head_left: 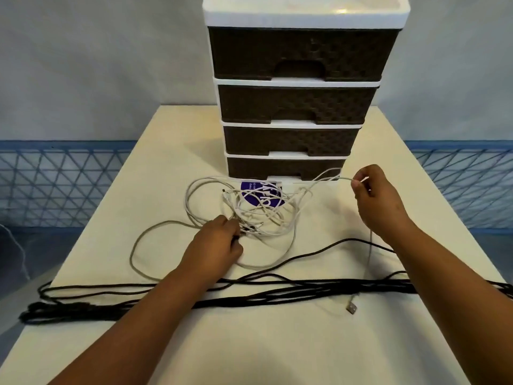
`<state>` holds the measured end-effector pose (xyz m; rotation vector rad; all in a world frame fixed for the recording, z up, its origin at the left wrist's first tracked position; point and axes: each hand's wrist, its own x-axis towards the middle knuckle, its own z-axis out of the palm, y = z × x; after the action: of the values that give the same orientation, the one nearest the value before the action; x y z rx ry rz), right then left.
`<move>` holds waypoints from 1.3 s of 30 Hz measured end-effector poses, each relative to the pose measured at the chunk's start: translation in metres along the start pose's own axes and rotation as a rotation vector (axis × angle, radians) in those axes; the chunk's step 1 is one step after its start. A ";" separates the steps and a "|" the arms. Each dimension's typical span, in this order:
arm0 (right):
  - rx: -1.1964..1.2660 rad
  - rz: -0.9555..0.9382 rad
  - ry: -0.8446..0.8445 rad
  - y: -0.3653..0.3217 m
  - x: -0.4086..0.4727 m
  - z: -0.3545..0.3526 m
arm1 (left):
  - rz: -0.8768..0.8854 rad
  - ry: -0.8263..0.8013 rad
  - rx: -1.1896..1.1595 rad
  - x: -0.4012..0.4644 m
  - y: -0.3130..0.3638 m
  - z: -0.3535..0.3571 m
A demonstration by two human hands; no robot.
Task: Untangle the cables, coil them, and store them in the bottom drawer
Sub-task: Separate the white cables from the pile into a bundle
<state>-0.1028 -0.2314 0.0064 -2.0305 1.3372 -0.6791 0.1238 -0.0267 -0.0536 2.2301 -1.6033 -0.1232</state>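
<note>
The left hand pins the white cable tangle mid-worktop; the right hand pinches a free strand. Draw it out slowly, keeping loops slack.

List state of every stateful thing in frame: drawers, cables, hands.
bottom drawer: closed
upper three drawers: closed
white cables: tangled in a loose pile on the table, uncoiled
grey cable: sprawled in a loop, running into the pile
black cable: laid in long strands across the table, uncoiled
left hand: gripping strands at the pile
right hand: pinching a white strand, lifted
</note>
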 end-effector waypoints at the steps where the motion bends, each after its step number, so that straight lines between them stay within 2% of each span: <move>1: 0.012 -0.026 0.021 -0.005 0.001 -0.001 | 0.010 0.018 0.008 0.002 -0.004 0.001; 4: 0.090 -0.047 0.048 -0.010 0.007 0.000 | -0.012 0.068 -0.018 0.007 -0.014 0.003; 8: 0.195 0.085 -0.039 0.000 0.010 0.010 | -0.121 0.108 -0.255 0.008 -0.018 -0.002; 10: 0.153 0.138 -0.084 0.012 0.007 0.015 | -0.167 0.112 -0.353 0.007 -0.017 -0.008; 12: 0.020 0.140 -0.107 0.020 0.000 0.015 | -0.160 0.142 -0.298 0.000 -0.015 -0.013; 15: -0.199 0.029 -0.097 0.028 -0.014 0.003 | 0.029 0.194 -0.157 -0.018 0.006 -0.019; 19: -0.386 0.039 -0.075 0.040 -0.026 -0.017 | 0.384 0.063 -0.183 -0.031 0.065 -0.013; 22: -0.449 0.193 -0.170 0.040 -0.027 -0.027 | 0.441 -0.047 -0.178 -0.019 0.110 0.008; 25: -0.499 0.292 -0.293 0.038 -0.024 -0.023 | 0.401 -0.141 -0.067 -0.003 0.139 0.030; 28: -0.491 0.312 -0.288 0.044 -0.022 -0.014 | 0.283 -0.279 0.111 0.004 0.147 0.046; 30: -0.479 0.297 -0.268 0.048 -0.020 -0.009 | 0.245 -0.290 0.167 0.004 0.147 0.053; 34: -0.358 0.329 -0.282 0.053 -0.019 -0.011 | 0.218 -0.184 0.201 0.001 0.152 0.058; 39: -0.013 0.363 -0.245 0.058 -0.015 -0.022 | 0.174 -0.097 0.075 -0.009 0.161 0.064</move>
<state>-0.1597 -0.2394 -0.0213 -1.7470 1.5068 -0.2507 -0.0421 -0.0788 -0.0561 2.1572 -1.8741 -0.1265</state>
